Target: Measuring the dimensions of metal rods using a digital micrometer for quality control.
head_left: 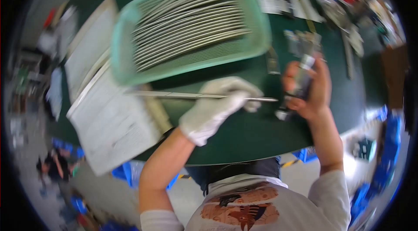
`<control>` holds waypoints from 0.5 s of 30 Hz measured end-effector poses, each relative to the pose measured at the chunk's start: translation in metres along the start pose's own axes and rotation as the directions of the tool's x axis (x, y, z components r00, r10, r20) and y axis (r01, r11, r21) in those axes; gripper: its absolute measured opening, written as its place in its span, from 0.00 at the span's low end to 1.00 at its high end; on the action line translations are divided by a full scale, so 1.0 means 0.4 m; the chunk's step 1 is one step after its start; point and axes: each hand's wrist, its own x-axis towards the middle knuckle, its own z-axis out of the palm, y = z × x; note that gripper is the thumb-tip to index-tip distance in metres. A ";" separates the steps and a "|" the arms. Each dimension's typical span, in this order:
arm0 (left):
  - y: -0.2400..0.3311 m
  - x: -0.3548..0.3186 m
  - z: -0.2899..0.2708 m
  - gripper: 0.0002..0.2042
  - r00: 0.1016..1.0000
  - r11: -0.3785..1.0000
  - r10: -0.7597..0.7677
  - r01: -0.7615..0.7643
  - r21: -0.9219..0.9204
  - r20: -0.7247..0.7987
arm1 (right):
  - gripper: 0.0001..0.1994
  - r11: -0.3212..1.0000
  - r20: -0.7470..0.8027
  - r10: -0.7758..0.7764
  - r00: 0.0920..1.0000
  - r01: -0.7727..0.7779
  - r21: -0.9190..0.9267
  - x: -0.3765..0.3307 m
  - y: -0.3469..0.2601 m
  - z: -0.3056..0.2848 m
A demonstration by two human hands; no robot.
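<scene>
The slim metal rod runs almost level from nine o'clock to three o'clock across the gloved left hand, which is closed around it toward its three-o'clock end. The longer stretch juts out to nine o'clock, its far end overlapping the paper sheets in view; whether it touches them I cannot tell. At three o'clock a short tip pokes out past the glove, aimed at the bare right hand, which has its fingers wrapped around a dark and silver handheld tool. That tool is blurred, so its exact kind is unclear; its long axis leans from seven o'clock to one o'clock, steeply across the rod's line. The rod's tip ends just beside the tool's lower end, apparently with a narrow gap. The left hand is thus the nearer one, being on the rod itself, while the right is near only its tip. From the left hand, a pale green tray of similar rods sits toward eleven o'clock on the green counter.
</scene>
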 end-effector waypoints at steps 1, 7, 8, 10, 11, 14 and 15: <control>-0.002 0.002 -0.004 0.08 1.000 0.999 0.015 -0.014 -0.030 0.021 | 0.30 0.999 0.025 -0.007 1.000 0.006 0.053 0.004 -0.001 -0.001; 0.003 0.000 -0.002 0.11 0.999 0.992 0.041 -0.038 -0.118 0.021 | 0.19 0.967 0.443 -0.227 0.867 0.253 -0.001 -0.026 -0.049 -0.015; 0.004 -0.002 0.001 0.10 0.999 0.991 0.044 -0.045 -0.126 -0.011 | 0.19 0.971 0.451 -0.197 0.871 0.237 -0.034 -0.036 -0.056 -0.020; 0.007 -0.002 0.003 0.10 0.997 0.989 0.054 -0.061 -0.137 -0.055 | 0.24 0.860 0.274 -0.449 0.850 0.495 -0.125 -0.051 -0.067 -0.033; 0.007 -0.002 0.005 0.09 0.997 0.986 0.043 -0.052 -0.160 -0.059 | 0.24 0.857 0.255 -0.447 0.858 0.492 -0.155 -0.055 -0.070 -0.041; 0.001 -0.004 0.005 0.07 0.998 0.981 0.038 -0.048 -0.187 -0.055 | 0.25 0.829 0.211 -0.467 0.858 0.509 -0.233 -0.050 -0.071 -0.062; 0.000 -0.004 0.006 0.06 0.997 0.973 0.069 -0.074 -0.220 -0.031 | 0.25 0.831 0.209 -0.468 0.859 0.508 -0.228 -0.046 -0.071 -0.065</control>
